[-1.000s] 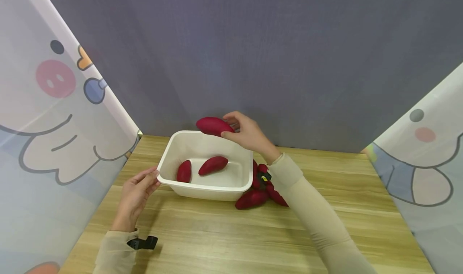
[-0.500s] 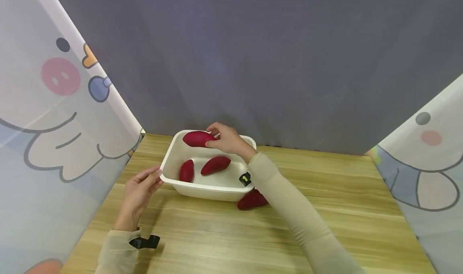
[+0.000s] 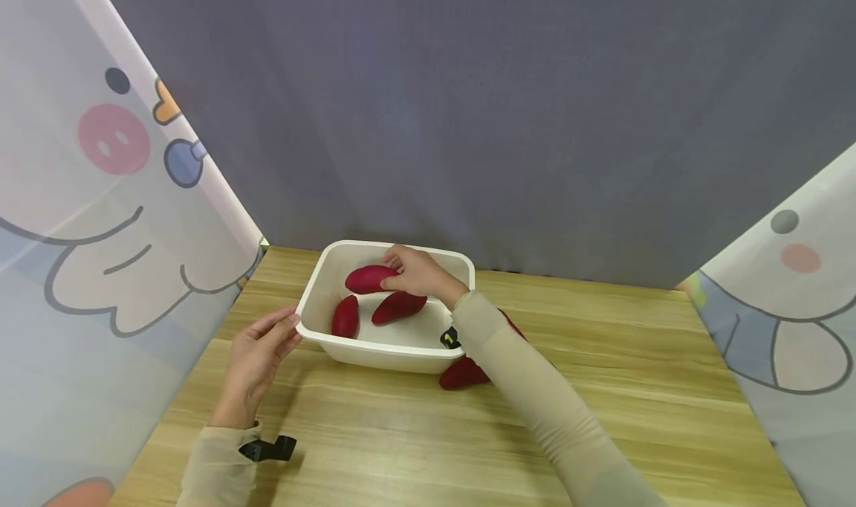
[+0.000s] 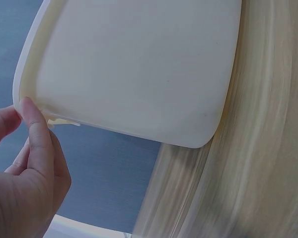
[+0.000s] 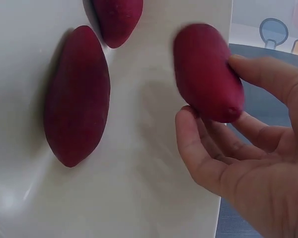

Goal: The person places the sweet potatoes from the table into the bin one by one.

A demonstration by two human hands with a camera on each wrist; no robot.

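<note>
Left hand (image 3: 257,352) braces the tub (image 3: 384,356), right hand (image 3: 423,274) holds a sweet potato (image 3: 370,279) inside

Your left hand pinches the rim at the tub's left corner, left of centre in the head view. The left wrist view shows your thumb over the edge and fingers below it; that grip probably serves to stop the tub sliding on the table (image 3: 374,440) while your other hand works inside.

Your right hand, near the middle of the head view, grips the sweet potato by one end, thumb on one side and fingers on the other. Held so, most of its length points free toward the upper left of the tub, which likely keeps your fingers from being trapped beneath it. The soft shadow beside it in the right wrist view suggests it hangs clear of the tub floor, though how far you cannot tell.

Two more lie in the tub: the left sweet potato (image 3: 345,317) by the left wall, and the middle sweet potato (image 3: 399,308) slanting across the floor. The gap above them seems the reason you hold yours there.

Outside, just beside the tub's lower right corner, lies the outer sweet potato (image 3: 463,373), partly hidden by your right sleeve (image 3: 535,388). That side suits your right arm's reach.
</note>
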